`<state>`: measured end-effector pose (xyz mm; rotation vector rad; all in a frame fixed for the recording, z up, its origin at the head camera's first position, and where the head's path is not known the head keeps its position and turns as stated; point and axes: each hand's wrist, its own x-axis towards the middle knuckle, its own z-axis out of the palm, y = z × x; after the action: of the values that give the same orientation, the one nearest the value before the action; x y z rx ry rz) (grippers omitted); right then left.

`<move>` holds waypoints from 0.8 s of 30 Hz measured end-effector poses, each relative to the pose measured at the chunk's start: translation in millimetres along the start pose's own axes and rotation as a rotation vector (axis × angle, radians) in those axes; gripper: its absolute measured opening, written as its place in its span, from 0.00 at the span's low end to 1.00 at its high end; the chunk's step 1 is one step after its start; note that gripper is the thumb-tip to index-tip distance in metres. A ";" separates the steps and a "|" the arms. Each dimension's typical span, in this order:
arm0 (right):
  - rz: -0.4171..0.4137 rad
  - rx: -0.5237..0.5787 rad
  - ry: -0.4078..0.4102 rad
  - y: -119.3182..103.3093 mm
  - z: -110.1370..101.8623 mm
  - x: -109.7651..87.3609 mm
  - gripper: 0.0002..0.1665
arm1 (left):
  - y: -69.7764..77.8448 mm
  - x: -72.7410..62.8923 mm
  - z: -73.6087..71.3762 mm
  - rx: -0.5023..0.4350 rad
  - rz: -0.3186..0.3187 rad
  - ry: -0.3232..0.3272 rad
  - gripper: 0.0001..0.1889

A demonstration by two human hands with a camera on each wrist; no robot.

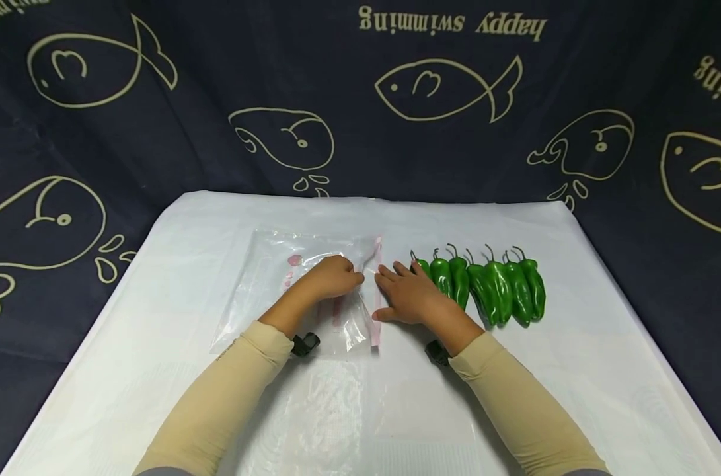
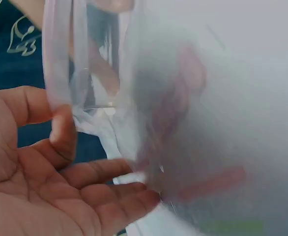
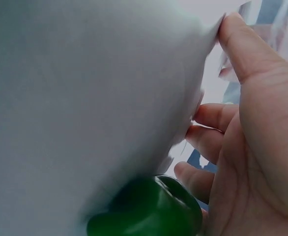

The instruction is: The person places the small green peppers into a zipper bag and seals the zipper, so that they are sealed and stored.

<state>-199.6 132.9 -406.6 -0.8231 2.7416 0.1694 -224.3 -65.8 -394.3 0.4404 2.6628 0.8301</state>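
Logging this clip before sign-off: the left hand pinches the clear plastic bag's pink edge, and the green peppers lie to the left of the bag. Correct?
Not quite: the head view shows the green peppers to the right of the clear plastic bag. The left hand does pinch the bag's pink edge.

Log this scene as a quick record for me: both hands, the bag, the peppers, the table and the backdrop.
Left hand: pinches the bag near its pink edge strip
Right hand: fingers spread, beside the strip, next to the peppers
Bag: clear plastic with pink print, left of the peppers
Peppers: green, seven visible, side by side, stems pointing away from the person
Table: white covering
Backdrop: dark cloth, pale fish and whale outlines, upside-down words
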 end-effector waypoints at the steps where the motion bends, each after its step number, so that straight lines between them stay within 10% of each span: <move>1: 0.001 0.003 0.000 -0.2 0.1 0.2 0.53 | -2.9 -1.8 -2.2 -0.018 -0.007 0.016 0.17; 11: 0.019 0.015 -0.016 -0.9 -1.1 0.2 0.52 | -33.1 -30.0 -24.8 -0.112 0.014 0.178 0.18; 24: 0.001 0.019 0.009 0.3 -2.6 2.6 0.51 | -50.4 -39.3 -26.5 -0.154 -0.085 0.110 0.17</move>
<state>-202.4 131.3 -404.8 -0.8190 2.7477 0.1403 -208.9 -133.3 -395.2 0.2491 2.6693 1.0523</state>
